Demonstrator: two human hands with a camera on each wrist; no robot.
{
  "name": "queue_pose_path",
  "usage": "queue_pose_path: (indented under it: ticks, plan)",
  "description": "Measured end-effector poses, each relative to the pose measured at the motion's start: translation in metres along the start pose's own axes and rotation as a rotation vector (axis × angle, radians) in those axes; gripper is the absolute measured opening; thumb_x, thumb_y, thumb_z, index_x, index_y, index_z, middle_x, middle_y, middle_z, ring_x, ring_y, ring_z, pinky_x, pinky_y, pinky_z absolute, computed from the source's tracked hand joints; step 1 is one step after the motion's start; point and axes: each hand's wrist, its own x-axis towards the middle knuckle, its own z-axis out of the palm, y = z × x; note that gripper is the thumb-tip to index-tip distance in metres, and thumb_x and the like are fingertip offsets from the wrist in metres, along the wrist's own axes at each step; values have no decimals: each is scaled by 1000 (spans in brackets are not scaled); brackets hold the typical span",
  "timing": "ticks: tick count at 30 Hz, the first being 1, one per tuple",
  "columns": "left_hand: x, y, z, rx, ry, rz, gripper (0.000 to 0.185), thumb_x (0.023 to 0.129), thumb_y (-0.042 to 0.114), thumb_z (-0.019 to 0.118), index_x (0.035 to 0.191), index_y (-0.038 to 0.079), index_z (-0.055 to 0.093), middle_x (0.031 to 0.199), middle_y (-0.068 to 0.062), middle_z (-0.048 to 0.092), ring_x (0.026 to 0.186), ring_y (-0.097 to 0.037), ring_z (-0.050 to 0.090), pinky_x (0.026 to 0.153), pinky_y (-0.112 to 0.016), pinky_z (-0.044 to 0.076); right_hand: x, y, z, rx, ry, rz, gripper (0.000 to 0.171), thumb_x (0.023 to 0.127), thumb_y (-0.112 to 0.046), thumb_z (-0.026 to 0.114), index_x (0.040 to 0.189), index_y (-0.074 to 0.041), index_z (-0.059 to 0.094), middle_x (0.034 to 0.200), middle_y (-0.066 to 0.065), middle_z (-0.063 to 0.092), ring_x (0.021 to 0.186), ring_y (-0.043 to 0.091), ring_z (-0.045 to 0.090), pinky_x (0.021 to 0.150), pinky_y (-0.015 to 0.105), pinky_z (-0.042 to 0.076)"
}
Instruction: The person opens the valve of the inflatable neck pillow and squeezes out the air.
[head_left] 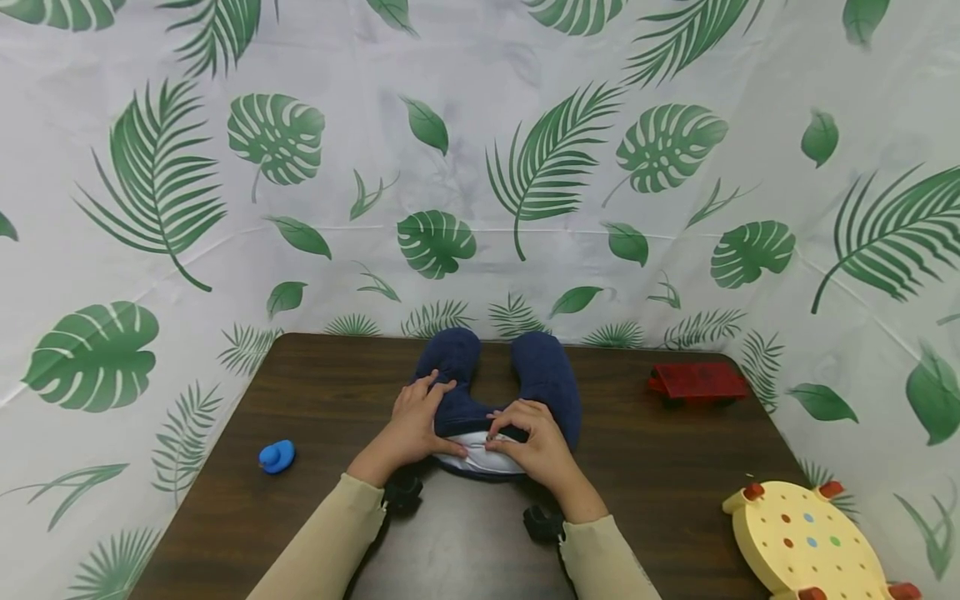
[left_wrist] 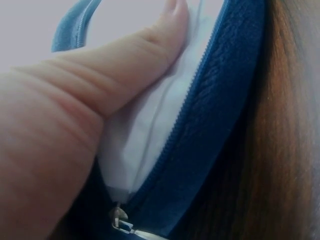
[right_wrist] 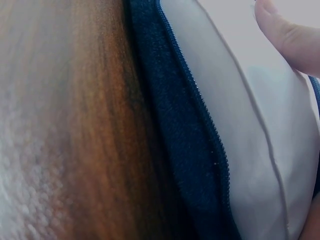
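Both hands on the navy neck pillow point(head_left: 498, 379), mid-desk point(head_left: 315, 500), cover unzipped.
Soft, light, squashy: my left hand point(head_left: 414, 425) presses flat, thumb on white insert point(left_wrist: 150, 135); right hand point(head_left: 534, 446) pinches the zipper edge point(right_wrist: 200, 130), best hold.

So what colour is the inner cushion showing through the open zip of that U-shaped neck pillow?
White: the inner cushion shows inside the dark blue fleece cover, clearest in the right wrist view.

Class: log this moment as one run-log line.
left hand: presses white insert | right hand: holds neck pillow cover | zipper: open
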Motion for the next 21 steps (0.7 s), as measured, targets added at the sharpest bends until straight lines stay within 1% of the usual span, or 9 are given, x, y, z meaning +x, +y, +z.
queue_pose_path:
  ticks: [4, 8, 16, 21]
  plan:
    - [1, -1, 1, -4, -1, -1, 119, 69, 53, 103, 166, 17, 44, 180, -22, 22, 164, -49, 21, 131, -74, 13, -1, 2, 0, 1, 3, -8, 21, 82, -23, 96, 93, -30, 80, 104, -9, 79, 117, 20, 75, 119, 49, 35]
    - [1, -2, 2, -2, 2, 1, 118, 70, 52, 103, 166, 17, 44, 180, -21, 23, 165, -47, 21, 132, -72, 11, 0, 2, 1, -1, 4, -21, 21, 81, -22, 96, 93, -29, 80, 102, -9, 79, 116, 21, 76, 118, 50, 36]
    - [1, -1, 1, 2, 11, 9, 117, 70, 52, 103, 165, 16, 46, 179, -21, 25, 166, -45, 23, 133, -72, 8, 1, 4, 1, 9, -6, 0, 20, 82, -23, 96, 93, -30, 80, 102, -10, 78, 118, 21, 76, 120, 52, 35]
    - [2, -1, 1, 13, 1, 19, 116, 69, 53, 102, 165, 16, 47, 179, -22, 26, 166, -44, 26, 133, -71, 8, -1, 5, 1, 0, -3, 9, 19, 83, -24, 95, 93, -30, 80, 104, -11, 79, 118, 19, 75, 120, 48, 35]
